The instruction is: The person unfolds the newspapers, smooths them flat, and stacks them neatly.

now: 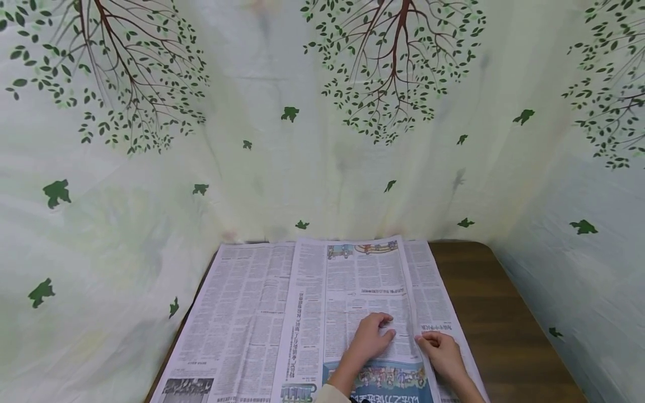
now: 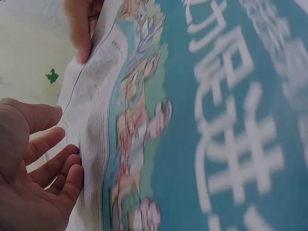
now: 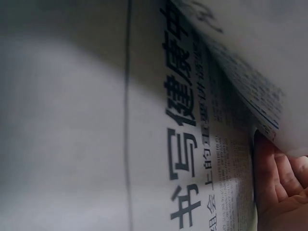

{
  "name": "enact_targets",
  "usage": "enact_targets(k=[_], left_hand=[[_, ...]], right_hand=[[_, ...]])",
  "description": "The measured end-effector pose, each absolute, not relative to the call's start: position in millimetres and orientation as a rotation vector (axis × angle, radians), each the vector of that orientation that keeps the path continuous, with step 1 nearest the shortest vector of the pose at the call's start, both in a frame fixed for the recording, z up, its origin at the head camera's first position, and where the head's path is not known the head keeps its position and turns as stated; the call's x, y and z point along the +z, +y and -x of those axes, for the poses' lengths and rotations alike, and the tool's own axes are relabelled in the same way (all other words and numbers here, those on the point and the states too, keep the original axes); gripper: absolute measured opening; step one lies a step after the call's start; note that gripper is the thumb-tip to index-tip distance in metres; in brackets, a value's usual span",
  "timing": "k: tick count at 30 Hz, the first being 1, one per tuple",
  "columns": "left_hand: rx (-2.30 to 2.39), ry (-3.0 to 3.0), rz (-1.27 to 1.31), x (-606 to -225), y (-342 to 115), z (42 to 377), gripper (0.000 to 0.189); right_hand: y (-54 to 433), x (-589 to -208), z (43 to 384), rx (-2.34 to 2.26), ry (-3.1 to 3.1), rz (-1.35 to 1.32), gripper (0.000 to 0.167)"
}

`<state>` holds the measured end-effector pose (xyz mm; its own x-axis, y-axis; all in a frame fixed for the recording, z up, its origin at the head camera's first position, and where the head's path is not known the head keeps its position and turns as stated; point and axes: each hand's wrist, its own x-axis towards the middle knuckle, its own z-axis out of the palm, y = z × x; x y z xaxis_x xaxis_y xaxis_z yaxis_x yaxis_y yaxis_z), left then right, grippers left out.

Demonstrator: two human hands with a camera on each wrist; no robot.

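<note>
A printed newspaper lies lengthwise on top of other spread sheets, with a blue colour picture near its close end. On its printed face rests my left hand, the fingers loosely bent and the fingertips at the paper. My right hand pinches the newspaper's right edge between thumb and fingers. In the right wrist view that edge is lifted, and the fingers are beneath it, over the sheet below with large black characters.
Spread newspaper sheets cover the left and middle of the brown wooden table; bare wood shows along the right. Behind and on both sides hangs a pale cloth printed with trees and green leaves.
</note>
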<state>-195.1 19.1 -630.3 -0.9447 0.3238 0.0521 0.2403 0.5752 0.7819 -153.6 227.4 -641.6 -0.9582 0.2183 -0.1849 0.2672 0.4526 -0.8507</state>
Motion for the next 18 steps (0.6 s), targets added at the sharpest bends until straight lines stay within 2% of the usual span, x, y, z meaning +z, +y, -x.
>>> enact_targets(k=[12,18], left_hand=[[1.485,2.701,-0.244,-629.5,63.7,191.2,0.028],[1.356,2.880,-0.184,-625.5,78.9,187.9,0.030]], right_hand=[[224.4,-642.9,155.3,-1.515,2.755,-0.380,0.020],[221.0,-646.3,157.1,-1.515,2.789,-0.355,0.011]])
